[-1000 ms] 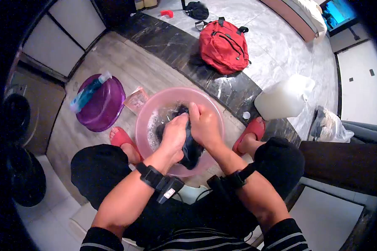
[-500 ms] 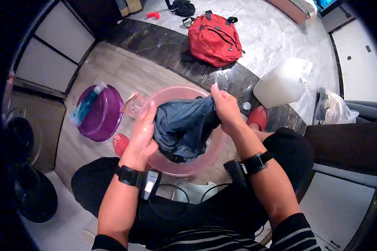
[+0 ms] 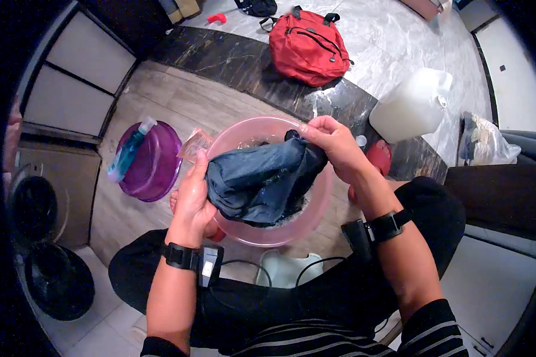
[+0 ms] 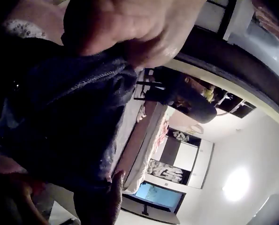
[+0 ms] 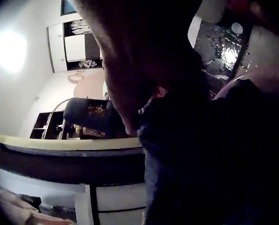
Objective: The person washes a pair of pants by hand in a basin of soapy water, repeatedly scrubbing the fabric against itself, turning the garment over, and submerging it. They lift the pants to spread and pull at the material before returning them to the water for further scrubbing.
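Note:
A wet dark blue garment is stretched between both hands above a pink basin with suds and water in it. My left hand grips the garment's left edge, thumb pointing up along it. At the upper right corner, my right hand pinches the cloth between thumb and fingers. In the left wrist view the garment appears as a broad dark sheet under the left hand. The right wrist view shows the cloth very dark below the right hand.
Left of the basin, a purple basin carries a bottle of blue liquid. A packet lies beside the pink rim. Beyond are a red bag and a white plastic jug. A front-loading washer stands at far left.
Both hands were close together on the bunched garment inside the basin. They have since moved apart and lifted it, spreading the cloth between them; the right hand has drawn its corner farther right.

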### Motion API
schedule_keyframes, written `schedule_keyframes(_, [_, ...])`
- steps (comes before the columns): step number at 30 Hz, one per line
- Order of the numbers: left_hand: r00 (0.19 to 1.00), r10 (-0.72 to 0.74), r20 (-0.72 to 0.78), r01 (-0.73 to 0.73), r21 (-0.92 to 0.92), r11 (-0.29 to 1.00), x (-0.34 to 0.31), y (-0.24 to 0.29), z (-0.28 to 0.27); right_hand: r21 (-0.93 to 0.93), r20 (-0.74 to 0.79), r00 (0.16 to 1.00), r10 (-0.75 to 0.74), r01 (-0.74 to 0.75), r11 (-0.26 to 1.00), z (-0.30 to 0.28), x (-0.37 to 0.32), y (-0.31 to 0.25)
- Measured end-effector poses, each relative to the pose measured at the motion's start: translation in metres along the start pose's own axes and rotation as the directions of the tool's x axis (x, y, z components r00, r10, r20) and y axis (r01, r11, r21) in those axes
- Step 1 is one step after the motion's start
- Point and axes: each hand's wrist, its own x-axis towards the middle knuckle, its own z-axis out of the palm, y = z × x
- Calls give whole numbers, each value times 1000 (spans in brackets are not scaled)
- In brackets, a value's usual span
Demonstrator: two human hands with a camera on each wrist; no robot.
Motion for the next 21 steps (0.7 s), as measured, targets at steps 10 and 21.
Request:
schedule_keyframes(10, [1000,-14,-13,13,-71,997,11,-4,-10,-756,116,865,-489,396,521,17,-15,30])
schedule_keyframes(21, [983,112,-144,-119,-36,992,9,11,-17,134,6,995,96,-96,986,-13,7,39])
